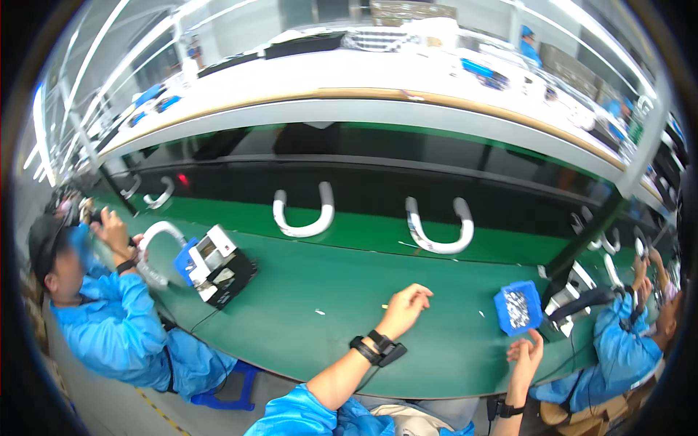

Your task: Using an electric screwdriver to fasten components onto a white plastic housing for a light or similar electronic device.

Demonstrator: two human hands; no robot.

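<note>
Beside the blue bin (502, 312), the right hand (525, 361) is released; the left hand (402, 312) seems empty too.

left fingers (418, 294) loosely curled | left forearm (340, 379) reaching forward-right | right fingers (536, 340) part-bent, spread | right forearm (518, 391) reaching forward

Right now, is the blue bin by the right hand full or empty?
Not empty: small silvery pieces show inside the blue bin. Whether it's full to the top, I can't tell.
</note>
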